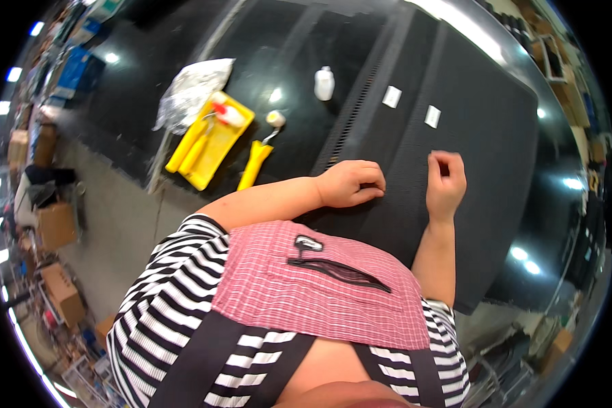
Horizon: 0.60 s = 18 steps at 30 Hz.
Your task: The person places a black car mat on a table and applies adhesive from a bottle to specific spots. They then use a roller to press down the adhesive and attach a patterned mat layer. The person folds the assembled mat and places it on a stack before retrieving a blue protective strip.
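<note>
My left hand (352, 183) is just over the near left part of a black textured sheet (483, 136), its fingers curled in toward the thumb. To its right, my right hand (447, 182) is over the same sheet, thumb and fingers bent into a loop with the tips together. Anything pinched in either hand is too small or hidden to make out. Two white labels (392, 96) lie on the sheet, beyond my hands. A dark strip with a toothed edge (353, 119) runs along the sheet's left side.
On the shiny black table (279, 41) stand a white bottle (324, 83) and, farther left, a yellow paint tray (217, 153) holding rollers. A yellow-handled roller (257, 160) lies beside it. Crumpled clear plastic (194, 88) is behind the tray. Cardboard boxes (56, 224) stand left on the floor.
</note>
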Tool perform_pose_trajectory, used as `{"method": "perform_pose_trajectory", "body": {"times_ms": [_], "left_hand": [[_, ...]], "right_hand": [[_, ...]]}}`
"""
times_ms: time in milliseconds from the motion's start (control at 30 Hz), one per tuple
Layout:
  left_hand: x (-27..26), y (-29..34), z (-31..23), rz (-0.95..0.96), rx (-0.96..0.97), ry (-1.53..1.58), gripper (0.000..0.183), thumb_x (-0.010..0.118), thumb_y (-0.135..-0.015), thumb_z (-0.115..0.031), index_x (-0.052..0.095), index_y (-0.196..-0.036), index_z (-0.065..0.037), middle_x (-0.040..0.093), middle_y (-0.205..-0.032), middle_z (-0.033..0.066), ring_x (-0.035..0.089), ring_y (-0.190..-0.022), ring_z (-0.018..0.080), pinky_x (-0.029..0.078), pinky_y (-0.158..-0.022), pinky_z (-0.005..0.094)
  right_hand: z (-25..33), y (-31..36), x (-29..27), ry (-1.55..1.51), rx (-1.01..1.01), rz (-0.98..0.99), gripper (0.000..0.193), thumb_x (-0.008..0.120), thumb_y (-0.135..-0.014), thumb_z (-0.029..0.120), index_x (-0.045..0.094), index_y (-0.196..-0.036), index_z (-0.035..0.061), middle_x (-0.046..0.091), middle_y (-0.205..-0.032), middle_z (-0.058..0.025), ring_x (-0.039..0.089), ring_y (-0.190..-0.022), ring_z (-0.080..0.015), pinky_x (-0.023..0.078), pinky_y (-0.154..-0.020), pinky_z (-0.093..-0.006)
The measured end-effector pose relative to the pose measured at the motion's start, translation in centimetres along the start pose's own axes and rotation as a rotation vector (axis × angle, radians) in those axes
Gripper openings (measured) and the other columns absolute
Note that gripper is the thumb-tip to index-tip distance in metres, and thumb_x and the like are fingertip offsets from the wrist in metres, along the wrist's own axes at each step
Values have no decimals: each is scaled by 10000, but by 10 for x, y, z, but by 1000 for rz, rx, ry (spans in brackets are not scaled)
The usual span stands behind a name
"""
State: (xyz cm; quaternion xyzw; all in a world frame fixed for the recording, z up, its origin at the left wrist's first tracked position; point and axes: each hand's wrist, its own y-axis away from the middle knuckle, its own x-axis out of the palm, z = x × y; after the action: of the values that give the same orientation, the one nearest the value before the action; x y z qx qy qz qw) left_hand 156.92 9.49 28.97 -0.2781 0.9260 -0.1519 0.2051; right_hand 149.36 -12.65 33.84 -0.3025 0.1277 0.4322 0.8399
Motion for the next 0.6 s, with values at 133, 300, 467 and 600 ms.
{"method": "perform_pose_trajectory", "body": {"times_ms": [133,300,467,600], "left_hand": [[-38,62,-56,-221,-202,-398,83,748,-830,-126,674,-858,-100,611,-850,76,639,-832,299,523,-716,386],[-85,145,-94,-299,-431,-1042,256,777,-789,-197,634,-956,-66,571,-971,129,579,-929,323,497,-812,419],[-83,178,-73,-245,-754,-968,235,740,-834,-146,551,-938,-51,564,-973,159,600,-882,365,505,-774,452],[-79,170,-70,-385,-567,-691,205,718,-833,-107,532,-889,-42,545,-880,157,592,-763,353,496,-696,426]], "right_hand": [[24,75,-3,-119,116,141,91,695,-885,-31,637,-890,39,576,-817,7,496,-686,-63,417,-623,-215],[42,126,-3,-267,212,249,71,713,-901,6,647,-912,33,571,-846,7,512,-698,-61,420,-630,-207],[67,127,22,-368,210,383,34,690,-915,5,658,-916,19,575,-849,9,540,-750,-65,438,-688,-220],[83,129,52,-411,296,552,37,681,-932,45,677,-951,14,629,-862,12,581,-774,-73,458,-703,-218]]}}
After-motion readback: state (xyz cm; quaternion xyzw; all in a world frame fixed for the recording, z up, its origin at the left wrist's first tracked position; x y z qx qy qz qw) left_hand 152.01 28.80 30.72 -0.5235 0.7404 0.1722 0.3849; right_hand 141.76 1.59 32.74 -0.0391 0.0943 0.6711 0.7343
